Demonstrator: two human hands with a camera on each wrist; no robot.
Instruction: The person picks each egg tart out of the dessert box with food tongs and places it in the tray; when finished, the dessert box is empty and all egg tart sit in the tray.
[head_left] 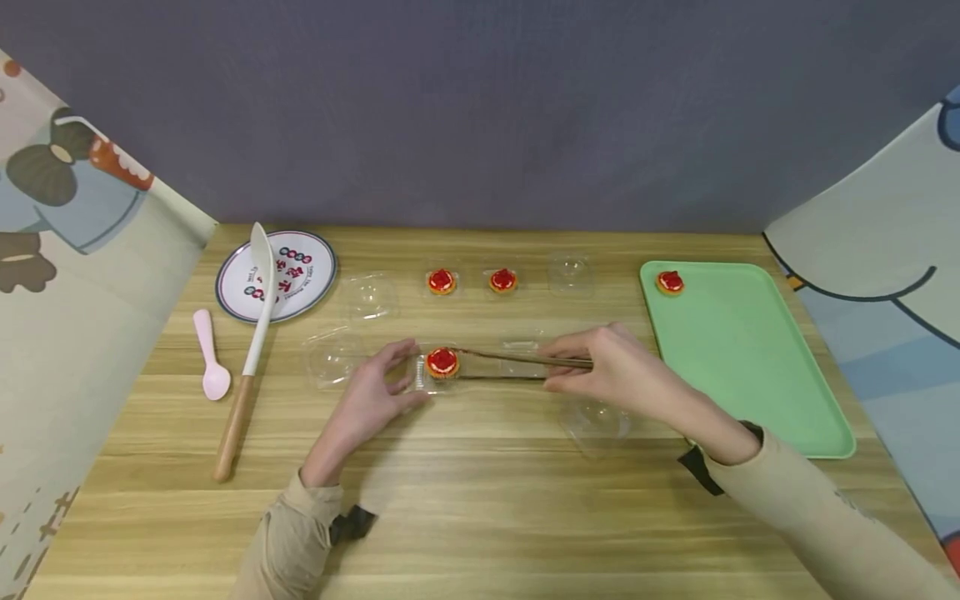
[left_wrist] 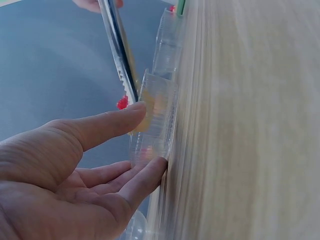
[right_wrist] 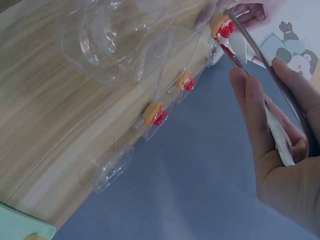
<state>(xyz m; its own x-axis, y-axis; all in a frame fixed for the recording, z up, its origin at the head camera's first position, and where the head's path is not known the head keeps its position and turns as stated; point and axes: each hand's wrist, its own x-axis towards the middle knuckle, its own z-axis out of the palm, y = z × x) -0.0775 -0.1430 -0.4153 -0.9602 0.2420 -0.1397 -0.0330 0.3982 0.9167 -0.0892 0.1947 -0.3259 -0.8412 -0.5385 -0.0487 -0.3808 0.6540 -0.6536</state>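
My right hand [head_left: 611, 367] grips a pair of metal tongs [right_wrist: 257, 52]. Between the tongs' tips is a small tart [head_left: 442, 362] with a red topping, at the clear plastic box [left_wrist: 157, 112] in the middle of the table. The thumb and fingers of my left hand [head_left: 375, 392] hold this box at its near and far edges. In the left wrist view the tart's lower part shows through the clear wall. Behind, two similar tarts, a left one [head_left: 441, 282] and a right one [head_left: 503, 281], sit in clear boxes.
A green tray [head_left: 750, 358] on the right bears one tart [head_left: 671, 283]. To the left lie a patterned plate [head_left: 315, 283], a long-handled white ladle [head_left: 255, 350] across it, and a pink spoon [head_left: 206, 346]. More clear boxes, including an open one [head_left: 596, 421], stand around my hands.
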